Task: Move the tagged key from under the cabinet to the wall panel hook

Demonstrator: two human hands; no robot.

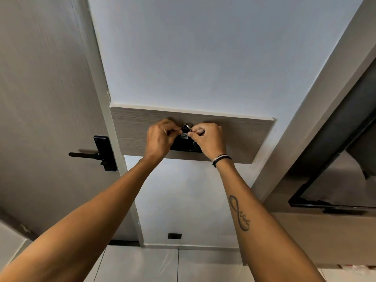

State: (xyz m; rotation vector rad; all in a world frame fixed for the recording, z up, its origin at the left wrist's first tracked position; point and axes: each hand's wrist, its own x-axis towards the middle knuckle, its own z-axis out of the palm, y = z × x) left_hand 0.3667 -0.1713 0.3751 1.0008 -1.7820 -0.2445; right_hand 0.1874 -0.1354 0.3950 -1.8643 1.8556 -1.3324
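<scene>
Holding the tagged key (185, 133) up at the wall panel (244, 137), I have both hands raised in front of me. My left hand (160, 139) pinches it from one side and my right hand (209, 140) pinches it from the other, with the fingertips of both closed tight on it. The key sits right between my two hands, against the middle of the wooden panel, so it is already up where it has to go.

I think this thing is small and light. The metal ring at the top looks hard and smooth, so it could slip if I let my pinch go loose. The little white tag has numbers on it and looks thin, so I would not pull on that. The ring is the best part to hold, because that is the part that has to go over the hook.

I cannot see the hook at all. My fingers and the key cover that spot, so I cannot tell if the ring is on it yet. There is a dark box (186, 146) on the panel just under my hands, and most of it is hidden. The key blade is hidden too.
</scene>
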